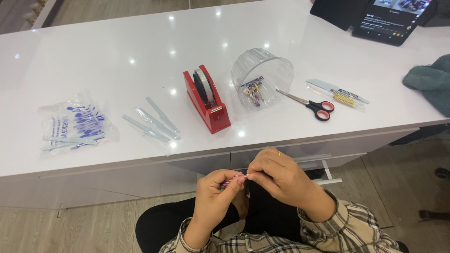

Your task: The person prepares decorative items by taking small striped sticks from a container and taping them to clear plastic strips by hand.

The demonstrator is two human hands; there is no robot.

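- Held over lap, below tabletop (117, 56) edge: small bundle of striped candles (233, 179).
- Left hand (216, 193) grip closed on bundle; right hand (275, 174) pinching its end.
- Likely light, thin, brittle, waxy-slick; best pinched mid-length, gently.
- Beyond: red tape dispenser (206, 99), scissors (310, 105).

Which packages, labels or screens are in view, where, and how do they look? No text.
Tablet screen: far right corner of the table, dark frame, lit, propped up.
Clear plastic bag: left on the table, crumpled, blue print.
Slim clear packet: right of the scissors, flat, holding striped sticks.
Clear sleeves: left of the red tape dispenser.
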